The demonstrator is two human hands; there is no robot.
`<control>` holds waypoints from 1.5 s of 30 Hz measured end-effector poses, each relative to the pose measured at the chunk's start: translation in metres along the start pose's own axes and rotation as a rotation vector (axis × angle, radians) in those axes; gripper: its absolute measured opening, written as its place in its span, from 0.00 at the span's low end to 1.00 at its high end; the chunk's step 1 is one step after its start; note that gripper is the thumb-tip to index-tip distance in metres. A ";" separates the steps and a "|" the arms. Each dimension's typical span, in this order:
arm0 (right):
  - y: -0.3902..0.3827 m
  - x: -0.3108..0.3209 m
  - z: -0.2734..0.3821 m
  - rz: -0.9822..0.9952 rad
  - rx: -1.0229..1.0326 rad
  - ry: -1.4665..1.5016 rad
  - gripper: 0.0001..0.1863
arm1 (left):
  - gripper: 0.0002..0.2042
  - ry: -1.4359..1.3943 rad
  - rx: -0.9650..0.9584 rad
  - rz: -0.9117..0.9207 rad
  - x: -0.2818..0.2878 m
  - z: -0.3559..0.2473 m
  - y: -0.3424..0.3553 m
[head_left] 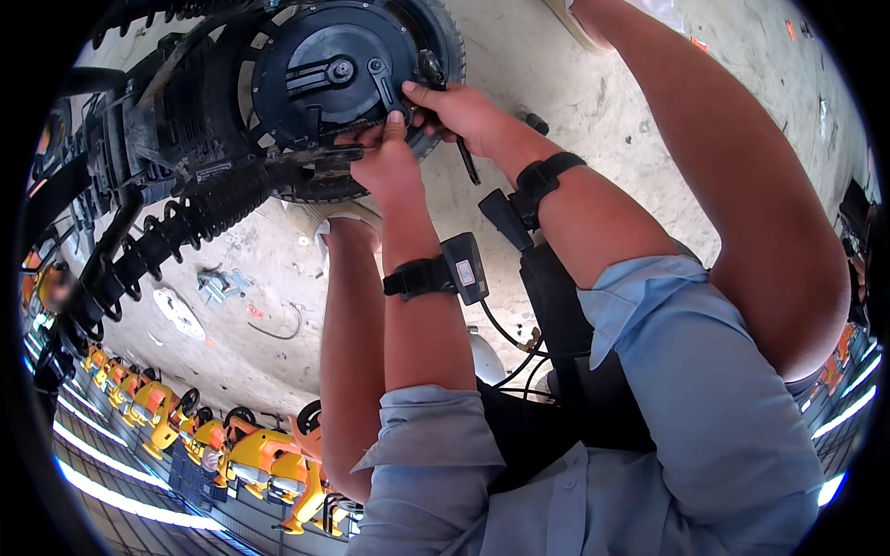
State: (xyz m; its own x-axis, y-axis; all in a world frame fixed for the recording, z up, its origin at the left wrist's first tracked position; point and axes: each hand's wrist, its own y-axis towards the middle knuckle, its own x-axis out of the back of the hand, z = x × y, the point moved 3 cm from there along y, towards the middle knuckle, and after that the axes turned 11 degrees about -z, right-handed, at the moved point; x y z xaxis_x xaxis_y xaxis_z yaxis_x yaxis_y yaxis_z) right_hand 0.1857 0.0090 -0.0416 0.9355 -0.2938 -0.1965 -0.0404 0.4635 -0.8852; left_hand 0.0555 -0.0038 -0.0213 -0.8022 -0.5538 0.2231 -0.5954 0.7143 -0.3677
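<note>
A black wheel hub with a dark tyre is at the top of the view. A short brake arm slants down its face. At the lower end of this arm my left hand is closed, thumb and fingers pinched together; what lies between them is hidden. My right hand is closed beside it, thumb pointing at the arm. A long, thin black tool passes through the right hand, its thicker end above the thumb; its kind is unclear.
A black coil spring shock absorber and dark frame parts stand at the left. On the concrete floor lie a white oval piece, a small bluish metal part and a thin hose. Yellow ride-on vehicles line the lower left.
</note>
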 end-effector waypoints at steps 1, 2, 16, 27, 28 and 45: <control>-0.002 -0.001 0.001 0.005 -0.003 -0.009 0.19 | 0.21 -0.024 0.066 -0.005 -0.002 -0.006 -0.008; -0.004 -0.002 0.002 0.013 0.026 -0.049 0.18 | 0.21 0.024 0.109 0.031 0.000 -0.003 -0.006; 0.005 -0.004 -0.005 -0.087 0.363 -0.494 0.23 | 0.17 0.066 0.262 0.092 0.032 -0.002 0.000; 0.004 -0.003 -0.010 -0.064 0.369 -0.554 0.24 | 0.17 -0.205 0.360 -0.064 0.028 0.008 -0.001; 0.004 -0.005 -0.010 -0.058 0.358 -0.523 0.23 | 0.17 -0.233 0.371 -0.072 0.033 0.010 -0.002; -0.023 -0.001 -0.046 -0.142 0.444 -0.244 0.16 | 0.16 -0.272 0.417 -0.163 0.032 0.020 -0.011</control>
State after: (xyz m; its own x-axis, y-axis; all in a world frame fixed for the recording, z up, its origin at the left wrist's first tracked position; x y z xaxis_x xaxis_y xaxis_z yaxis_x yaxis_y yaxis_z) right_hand 0.1696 -0.0403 -0.0404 0.9776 -0.2009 0.0632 0.1961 0.7586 -0.6213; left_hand 0.0370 -0.0383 -0.0282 -0.6268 -0.7746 0.0851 -0.5990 0.4091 -0.6884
